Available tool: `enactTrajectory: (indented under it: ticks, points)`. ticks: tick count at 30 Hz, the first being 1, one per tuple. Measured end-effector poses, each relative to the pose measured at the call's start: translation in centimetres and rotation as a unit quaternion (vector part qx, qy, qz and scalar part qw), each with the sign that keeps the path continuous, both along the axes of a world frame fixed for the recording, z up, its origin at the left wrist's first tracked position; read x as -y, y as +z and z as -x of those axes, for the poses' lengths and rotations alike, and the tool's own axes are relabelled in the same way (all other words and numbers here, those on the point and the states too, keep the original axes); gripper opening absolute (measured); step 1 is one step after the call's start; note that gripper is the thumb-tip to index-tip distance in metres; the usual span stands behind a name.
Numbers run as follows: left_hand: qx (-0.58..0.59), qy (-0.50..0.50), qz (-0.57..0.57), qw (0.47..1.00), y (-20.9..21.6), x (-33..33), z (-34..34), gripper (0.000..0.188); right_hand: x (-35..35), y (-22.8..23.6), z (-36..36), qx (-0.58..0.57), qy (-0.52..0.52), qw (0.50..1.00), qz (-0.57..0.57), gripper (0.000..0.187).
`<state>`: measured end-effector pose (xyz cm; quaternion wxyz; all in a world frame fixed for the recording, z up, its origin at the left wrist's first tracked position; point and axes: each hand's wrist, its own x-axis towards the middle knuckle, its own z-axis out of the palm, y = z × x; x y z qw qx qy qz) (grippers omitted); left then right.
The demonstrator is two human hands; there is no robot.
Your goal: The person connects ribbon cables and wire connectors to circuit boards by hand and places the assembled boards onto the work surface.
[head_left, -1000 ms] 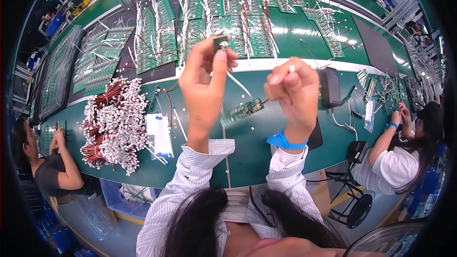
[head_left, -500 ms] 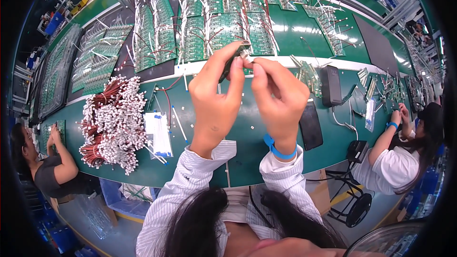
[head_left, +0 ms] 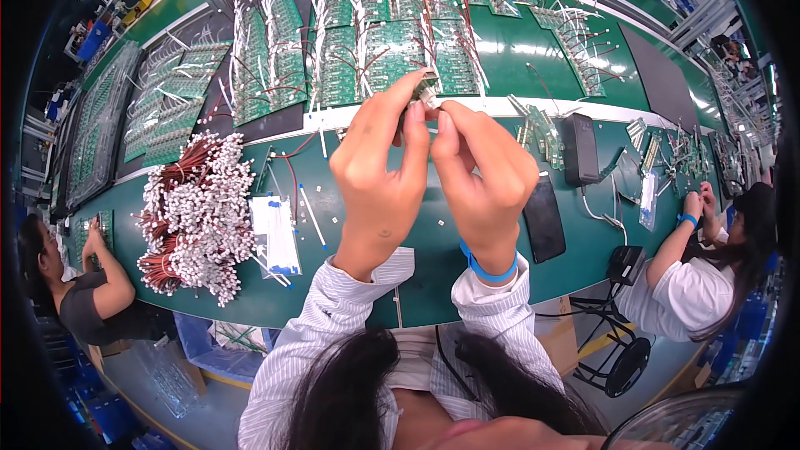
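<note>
Above the bench, in front of me, my left hand (head_left: 379,171) is closed around a small circuit board (head_left: 426,87) with a metal connector at its top end. Most of the board is hidden behind my fingers. My right hand (head_left: 485,171), with a blue wrist strap, is pinched shut right beside the board's near end. What its fingertips grip is too small and covered to make out. To the left lies a big pile of red-brown wire leads (head_left: 196,208) with white connector ends. A bag of white, blue-tipped strips (head_left: 275,233) sits beside it.
Green circuit panels (head_left: 387,46) with upright wires line the far side. On the right are loose narrow boards (head_left: 542,137), a black power adapter (head_left: 581,150) and a dark phone-like slab (head_left: 543,221). One person (head_left: 87,283) works at left, another (head_left: 692,271) at right.
The board has turned between my fingers, so its dark long side no longer shows and its connector end is in view. My right fingertips have shifted slightly toward me.
</note>
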<state>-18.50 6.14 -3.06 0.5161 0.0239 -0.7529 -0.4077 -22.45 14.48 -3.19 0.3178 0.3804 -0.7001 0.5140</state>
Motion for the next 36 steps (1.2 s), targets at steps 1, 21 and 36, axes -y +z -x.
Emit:
enactTrajectory:
  ticks: [1,21,36]
  points:
    - [-0.001,0.009,0.023,1.0,0.0,0.1,0.0,0.025,0.0,0.0,0.0,0.0,0.0,1.0,0.0,0.016]
    - [0.001,-0.007,0.054,0.998,-0.1,-0.4,0.2,0.029,-1.7,1.3,-0.6,0.08,0.056,0.994,-0.042,0.014]
    - [0.009,0.078,0.062,0.995,0.2,-0.1,-1.0,0.023,-1.6,1.4,-1.0,0.075,0.117,0.987,-0.077,0.028]
